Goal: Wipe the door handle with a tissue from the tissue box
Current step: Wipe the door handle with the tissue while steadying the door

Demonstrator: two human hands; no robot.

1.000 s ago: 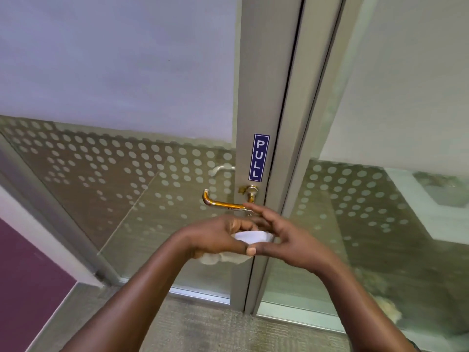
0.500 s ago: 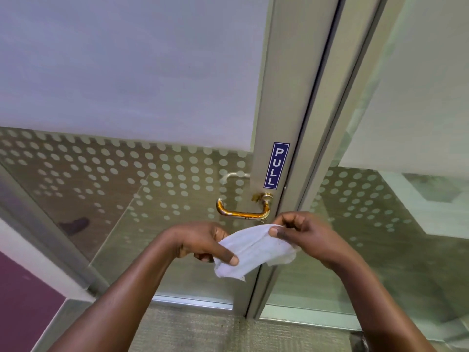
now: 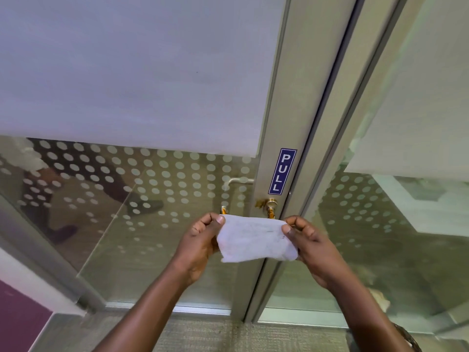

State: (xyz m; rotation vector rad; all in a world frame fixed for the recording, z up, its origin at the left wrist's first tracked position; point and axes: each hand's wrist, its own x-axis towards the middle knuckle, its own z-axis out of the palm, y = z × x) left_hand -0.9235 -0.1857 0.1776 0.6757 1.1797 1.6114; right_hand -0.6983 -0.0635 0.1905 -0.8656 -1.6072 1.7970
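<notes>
A white tissue is stretched flat between my two hands, just below and in front of the brass door handle. My left hand pinches the tissue's upper left corner between thumb and fingers. My right hand pinches its upper right corner. The tissue hides most of the handle's lever; only the round base and the curled left tip show above it. The tissue box is not in view.
The handle sits on a grey metal door frame with a blue PULL sign. Glass panels with a dotted film flank it. A person's legs show through the left glass. Grey carpet lies below.
The tissue was bunched between my hands a second ago; both hands have pulled apart and spread it flat, and it now sits in front of the handle's lever.
</notes>
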